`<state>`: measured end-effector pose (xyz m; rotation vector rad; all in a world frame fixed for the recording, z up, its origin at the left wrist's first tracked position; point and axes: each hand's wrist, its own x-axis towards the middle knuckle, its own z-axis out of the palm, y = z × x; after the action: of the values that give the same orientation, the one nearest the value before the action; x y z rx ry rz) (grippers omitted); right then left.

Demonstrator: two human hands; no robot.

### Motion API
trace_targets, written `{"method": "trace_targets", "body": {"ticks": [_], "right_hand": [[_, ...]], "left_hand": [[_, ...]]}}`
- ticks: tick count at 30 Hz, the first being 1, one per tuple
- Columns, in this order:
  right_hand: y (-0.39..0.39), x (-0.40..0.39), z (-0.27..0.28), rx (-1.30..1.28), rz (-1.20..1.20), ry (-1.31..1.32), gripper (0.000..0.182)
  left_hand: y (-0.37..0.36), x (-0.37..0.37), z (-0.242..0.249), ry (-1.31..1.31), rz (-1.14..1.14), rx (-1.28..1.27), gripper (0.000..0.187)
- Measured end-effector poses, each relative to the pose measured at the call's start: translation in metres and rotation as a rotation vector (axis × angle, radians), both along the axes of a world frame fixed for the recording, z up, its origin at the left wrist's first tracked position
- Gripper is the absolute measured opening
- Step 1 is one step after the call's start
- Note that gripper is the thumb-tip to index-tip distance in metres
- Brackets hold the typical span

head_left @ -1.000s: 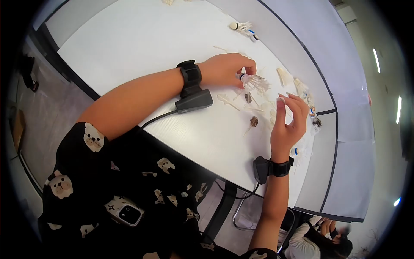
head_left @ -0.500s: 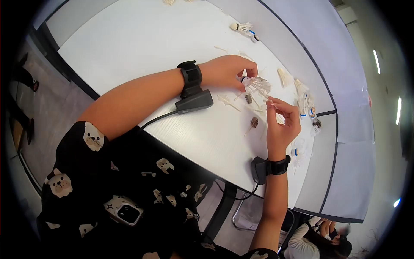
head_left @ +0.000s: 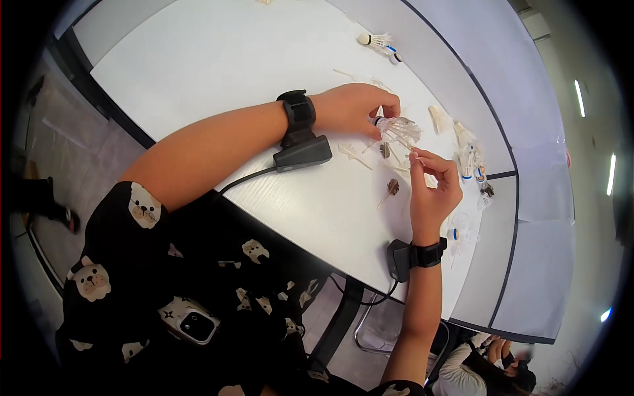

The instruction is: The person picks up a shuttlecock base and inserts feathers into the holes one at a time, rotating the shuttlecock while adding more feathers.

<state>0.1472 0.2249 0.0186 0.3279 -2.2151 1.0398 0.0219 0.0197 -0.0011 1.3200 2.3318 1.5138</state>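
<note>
My left hand (head_left: 356, 110) grips a white feather shuttlecock (head_left: 403, 131) by its base, with the feather skirt toward the right. Thumb and forefinger of my right hand (head_left: 432, 178) are pinched on a thin feather piece at the skirt's lower edge. Under and around the shuttlecock lie loose feathers, among them a white feather (head_left: 354, 155) and a brown feather (head_left: 393, 187). The fine ends between my right fingertips are hard to make out.
On the white table (head_left: 198, 72), another shuttlecock (head_left: 375, 41) lies near the back divider (head_left: 456, 56). More shuttlecocks (head_left: 467, 162) and pale feathers (head_left: 438, 120) are at the right. A seated person (head_left: 472, 373) is at the lower right; someone's foot shows at the left.
The view has shifted a little, and my hands stay nearly in place around the shuttlecock. The leg and foot of the person at the left have moved.
</note>
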Motion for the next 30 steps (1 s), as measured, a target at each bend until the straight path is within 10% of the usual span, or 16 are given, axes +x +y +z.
{"method": "trace_targets", "body": {"ticks": [30], "right_hand": [[0.0050,-0.0007,0.0032,0.108,-0.080,-0.015,0.005]], "left_hand": [[-0.0011,-0.0025,-0.0017,0.024,0.011,-0.008,0.030]]}}
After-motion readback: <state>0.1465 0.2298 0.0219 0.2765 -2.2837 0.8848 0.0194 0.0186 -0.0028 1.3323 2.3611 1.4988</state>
